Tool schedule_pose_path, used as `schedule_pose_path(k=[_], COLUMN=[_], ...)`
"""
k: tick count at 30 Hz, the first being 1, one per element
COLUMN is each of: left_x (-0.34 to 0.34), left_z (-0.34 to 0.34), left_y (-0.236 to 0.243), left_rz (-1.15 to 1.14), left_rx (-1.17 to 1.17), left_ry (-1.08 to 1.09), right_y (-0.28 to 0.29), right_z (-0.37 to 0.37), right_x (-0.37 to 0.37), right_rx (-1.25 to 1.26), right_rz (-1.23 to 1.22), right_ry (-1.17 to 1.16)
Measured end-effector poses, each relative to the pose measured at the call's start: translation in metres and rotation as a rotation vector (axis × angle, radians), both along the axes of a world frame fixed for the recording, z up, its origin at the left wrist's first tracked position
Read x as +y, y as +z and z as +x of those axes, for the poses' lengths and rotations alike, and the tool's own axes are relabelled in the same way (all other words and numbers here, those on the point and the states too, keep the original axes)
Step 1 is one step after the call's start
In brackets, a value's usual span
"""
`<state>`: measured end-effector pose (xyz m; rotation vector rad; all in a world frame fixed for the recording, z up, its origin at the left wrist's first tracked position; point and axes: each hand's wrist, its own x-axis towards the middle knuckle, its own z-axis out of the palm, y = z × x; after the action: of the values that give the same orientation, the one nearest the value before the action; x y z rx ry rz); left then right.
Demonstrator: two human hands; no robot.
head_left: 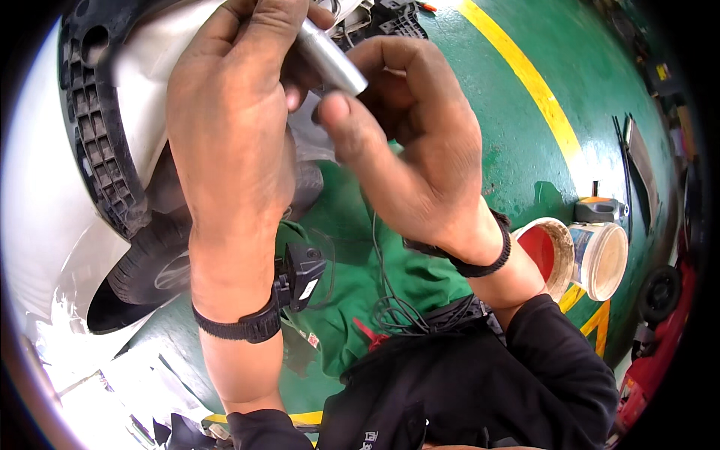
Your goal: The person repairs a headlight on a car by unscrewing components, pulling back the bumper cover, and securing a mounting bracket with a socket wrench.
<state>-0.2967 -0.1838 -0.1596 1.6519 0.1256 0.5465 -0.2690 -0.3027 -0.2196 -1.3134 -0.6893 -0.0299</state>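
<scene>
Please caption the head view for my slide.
Left hand holding a silver metal cylinder, right hand beside it, above green floor.

Car on the left, buckets on the right

A metal cylinder (335,61) sat between the left hand (232,142) and the right hand (435,142). Left of the left hand stood the car (45,195), its tyre (146,262) beside the left wrist. A strapped device (304,274) was on that wrist. Beyond the right wrist, two buckets (601,262) sat side by side on the floor (517,150), a container (598,211) just behind them. A coiled cable (405,319) lay before the person's waist.
</scene>
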Motion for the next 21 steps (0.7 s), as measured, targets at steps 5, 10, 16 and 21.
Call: schedule_pose_path(k=[5,10,16,21], left_x=[0.012,0.016,-0.02,0.034], left_z=[0.013,0.01,0.004,0.003], left_y=[0.002,0.009,0.024,0.033], left_rz=[-0.224,-0.297,-0.243,-0.176], left_rx=[-0.004,0.002,-0.054,0.051], left_ry=[-0.081,-0.088,0.06,-0.126], right_y=[0.01,0.019,0.03,0.04], right_z=[0.016,0.024,0.023,0.022], right_x=[0.021,0.028,0.027,0.022], right_rx=[-0.19,-0.399,-0.573,-0.683], right_rz=[0.064,0.091,0.052,0.005], right_ry=[-0.289,-0.414,-0.464,-0.491])
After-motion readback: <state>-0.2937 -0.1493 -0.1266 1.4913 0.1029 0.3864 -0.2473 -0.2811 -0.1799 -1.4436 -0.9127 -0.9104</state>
